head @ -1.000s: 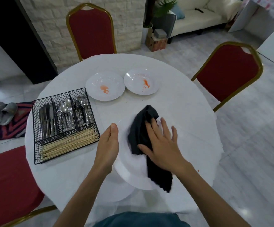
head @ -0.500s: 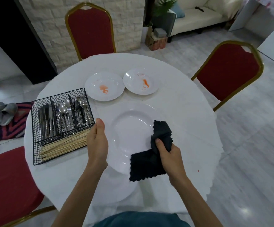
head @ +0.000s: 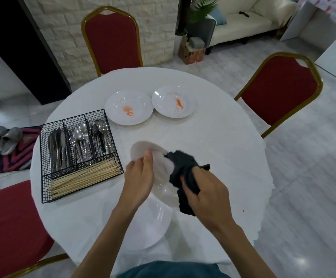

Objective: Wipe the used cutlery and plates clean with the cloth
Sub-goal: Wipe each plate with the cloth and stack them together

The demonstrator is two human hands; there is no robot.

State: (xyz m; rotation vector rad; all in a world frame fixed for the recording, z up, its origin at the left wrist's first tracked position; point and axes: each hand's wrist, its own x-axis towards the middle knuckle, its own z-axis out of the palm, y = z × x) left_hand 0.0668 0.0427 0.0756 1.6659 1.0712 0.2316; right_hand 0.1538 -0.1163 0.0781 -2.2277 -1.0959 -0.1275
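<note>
Cloth (head: 183,167) in rt fingers (head: 189,197), against plate (head: 142,149)

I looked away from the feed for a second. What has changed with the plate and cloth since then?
The left hand has tipped the large plate up off the plate beneath, gripping its rim. The right hand, earlier flat on the cloth, now grips it bunched against the raised plate. The stained plates and cutlery basket have not moved.
</note>
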